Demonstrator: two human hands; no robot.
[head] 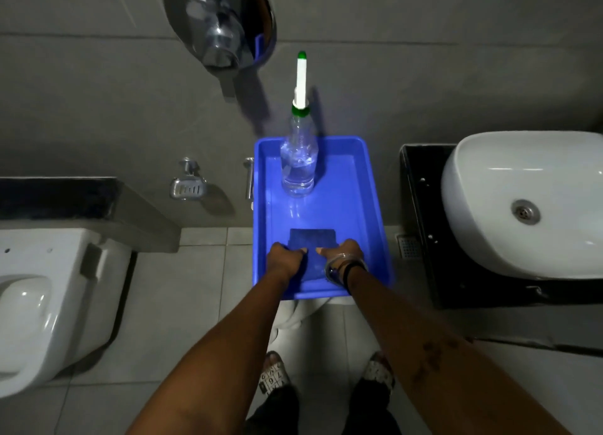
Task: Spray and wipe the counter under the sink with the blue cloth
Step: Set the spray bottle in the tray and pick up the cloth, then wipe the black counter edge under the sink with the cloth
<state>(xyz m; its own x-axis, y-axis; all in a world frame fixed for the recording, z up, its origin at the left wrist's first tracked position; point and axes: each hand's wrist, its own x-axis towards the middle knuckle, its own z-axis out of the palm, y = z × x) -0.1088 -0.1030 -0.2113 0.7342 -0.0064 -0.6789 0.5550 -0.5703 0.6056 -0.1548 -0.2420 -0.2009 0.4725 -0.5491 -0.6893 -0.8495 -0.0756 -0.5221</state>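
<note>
Bathroom, tiled grey walls and floor. White vessel sink (525, 203) on a black counter (421, 206); well left of the sink a white toilet (49, 304), between them a chrome wall soap dish (188, 188). Round mirror (218, 20) up-left of the sink.

Both arms extended forward, left hand (287, 258) and right hand (342, 253) side by side, fingers curled, resting on the blue cloth (311, 238), bangles at right wrist.
</note>
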